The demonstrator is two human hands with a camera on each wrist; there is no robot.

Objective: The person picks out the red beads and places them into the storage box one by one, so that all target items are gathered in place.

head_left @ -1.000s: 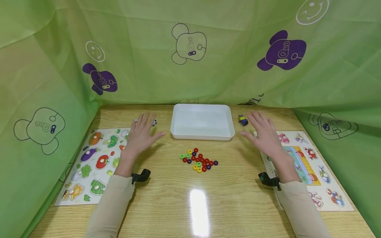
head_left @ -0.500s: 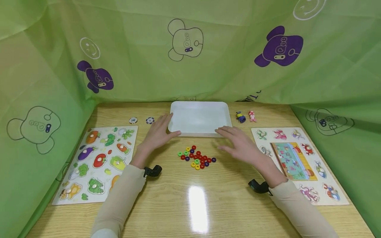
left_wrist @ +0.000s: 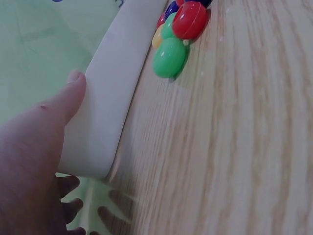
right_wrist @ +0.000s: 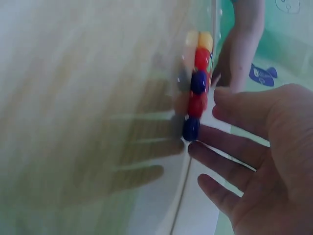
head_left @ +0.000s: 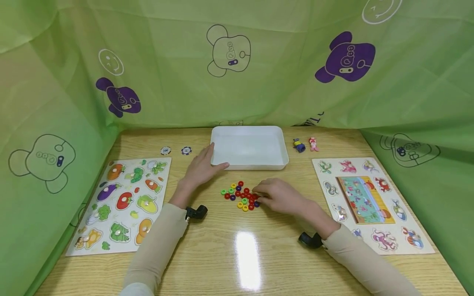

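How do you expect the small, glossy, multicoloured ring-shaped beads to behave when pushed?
The beads would probably roll or slide, since their sides look rounded. Their shine suggests they may be slippery to pinch. Pushing one would likely nudge others, as they lie close together on the pale wooden table.

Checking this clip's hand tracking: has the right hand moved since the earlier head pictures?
Yes: against the sea-animal puzzle board, the right hand has moved left and toward the person, to the right edge of the beads.
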